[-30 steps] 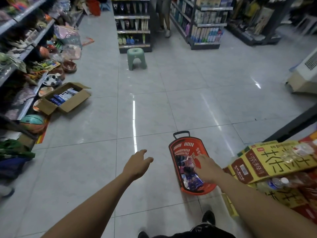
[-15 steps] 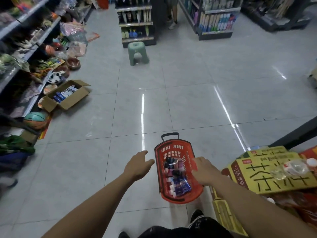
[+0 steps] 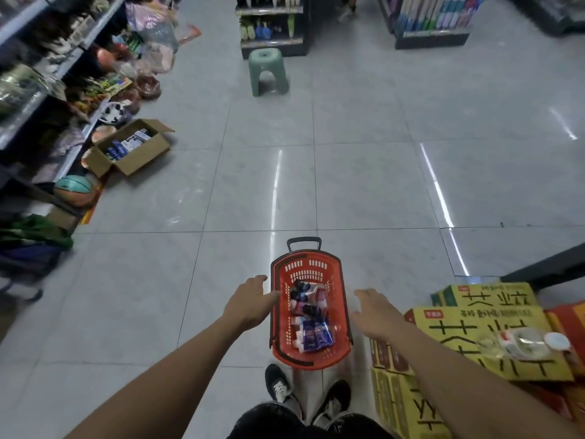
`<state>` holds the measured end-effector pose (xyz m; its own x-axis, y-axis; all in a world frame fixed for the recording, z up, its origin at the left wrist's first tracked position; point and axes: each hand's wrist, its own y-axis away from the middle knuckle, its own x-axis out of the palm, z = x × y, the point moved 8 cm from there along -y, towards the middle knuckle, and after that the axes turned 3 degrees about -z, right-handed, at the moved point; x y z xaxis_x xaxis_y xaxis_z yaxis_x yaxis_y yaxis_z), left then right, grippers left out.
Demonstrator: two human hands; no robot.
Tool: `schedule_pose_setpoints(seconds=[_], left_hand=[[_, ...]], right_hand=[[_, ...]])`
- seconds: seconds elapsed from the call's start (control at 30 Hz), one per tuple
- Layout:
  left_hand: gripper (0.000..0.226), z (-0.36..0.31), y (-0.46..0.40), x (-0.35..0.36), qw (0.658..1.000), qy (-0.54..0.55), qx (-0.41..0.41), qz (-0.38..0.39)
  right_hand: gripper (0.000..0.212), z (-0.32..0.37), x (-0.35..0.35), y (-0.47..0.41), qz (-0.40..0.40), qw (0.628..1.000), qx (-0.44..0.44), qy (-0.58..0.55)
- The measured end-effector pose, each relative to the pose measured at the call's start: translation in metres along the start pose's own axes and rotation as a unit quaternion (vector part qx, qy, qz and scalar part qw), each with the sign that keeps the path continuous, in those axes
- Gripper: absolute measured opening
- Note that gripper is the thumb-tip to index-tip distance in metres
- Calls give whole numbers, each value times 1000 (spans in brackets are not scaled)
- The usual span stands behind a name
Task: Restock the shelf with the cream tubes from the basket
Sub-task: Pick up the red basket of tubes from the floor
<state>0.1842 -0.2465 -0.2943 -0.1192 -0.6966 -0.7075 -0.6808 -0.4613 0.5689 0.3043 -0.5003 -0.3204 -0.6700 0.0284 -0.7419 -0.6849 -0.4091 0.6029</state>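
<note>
Basket [image 3: 335,270] between left hand [image 3: 250,304] and right hand [image 3: 375,312]

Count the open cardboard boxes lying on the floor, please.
1. The open cardboard box lies on the floor at the left, beside the shelf, with small packs inside. Others may be hidden outside the view.

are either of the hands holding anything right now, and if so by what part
Nothing is held: left hand and right hand hover open either side of the red basket.
</note>
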Motion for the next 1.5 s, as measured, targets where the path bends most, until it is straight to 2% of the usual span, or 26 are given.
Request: schedule_pose_setpoints(seconds=[0.23,0.53,0.63,0.73,0.93,1.03,1.1,1.23,1.37,1.43,1.5], left_hand=[[98,15,-36,10,1000,1,-8,26],[97,48,-88,47,996,16,-37,74],[86,72,-122,71,995,16,-65,72],[74,94,-162,103,994,22,-86,64],[57,128,-238,201,991,57,-99,66],[43,154,-273,250,991,64,-105,54],[49,173,-296,274,991,68,-114,17],[83,215,-340,315,983,61,-159,-63],[73,248,-373,341,961,178,-191,-91],[59,261,-386,343,958,180,-195,-108],[47,268,-398,347,961,184,-189,-87]], right_hand=[[53,-8,8,-18,23,999,39,-3],[52,-14,38,-75,31,993,91,-72],[49,-20,57,-108,32,988,104,-114],[40,-36,88,-154,34,982,114,-145],[37,-92,178,-251,15,972,166,-168],[49,-120,230,-293,2,968,198,-156],[65,-137,262,-318,-10,962,226,-153],[82,-157,308,-369,-30,960,234,-154],[60,-167,337,-404,-78,954,229,-176],[51,-171,344,-411,-96,951,234,-180],[46,-173,349,-414,-104,947,239,-185]])
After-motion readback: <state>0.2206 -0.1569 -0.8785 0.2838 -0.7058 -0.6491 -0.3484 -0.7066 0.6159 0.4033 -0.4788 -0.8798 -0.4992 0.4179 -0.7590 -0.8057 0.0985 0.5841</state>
